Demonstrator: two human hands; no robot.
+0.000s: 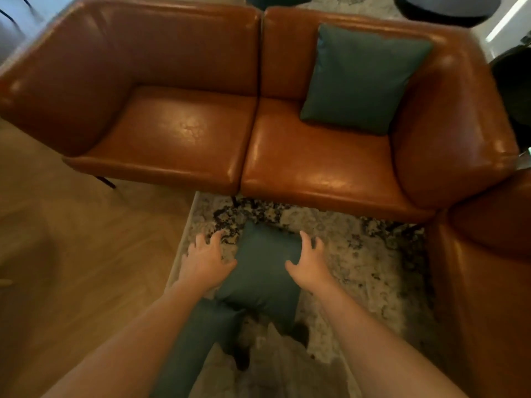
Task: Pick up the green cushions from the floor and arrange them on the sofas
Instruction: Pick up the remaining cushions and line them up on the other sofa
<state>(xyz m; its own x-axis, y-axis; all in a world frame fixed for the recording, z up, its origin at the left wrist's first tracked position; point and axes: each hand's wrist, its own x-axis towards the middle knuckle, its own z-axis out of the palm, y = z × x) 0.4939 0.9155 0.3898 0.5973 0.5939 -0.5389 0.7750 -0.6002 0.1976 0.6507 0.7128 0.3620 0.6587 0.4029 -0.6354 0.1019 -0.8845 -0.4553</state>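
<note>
Between the two hands lies a green cushion (pixel 263 271) on the patterned rug (pixel 359 254). The left hand (pixel 205 261) and right hand (pixel 309 264) hover at its sides, fingers spread and holding nothing; whether they touch the fabric I cannot tell. A second green cushion (pixel 195 340) sits nearer the body, under the left forearm, its corner tucked beneath the first. Lifting the first may drag or flip the second, and a one-sided grip on soft filling could let it sag and slip. Beyond the hands stand two tan leather sofa seats (pixel 178 133); a placed cushion (pixel 362 79) leans in the corner ahead of the right hand. Wooden floor (pixel 71 239) lies left of the left hand.
</note>
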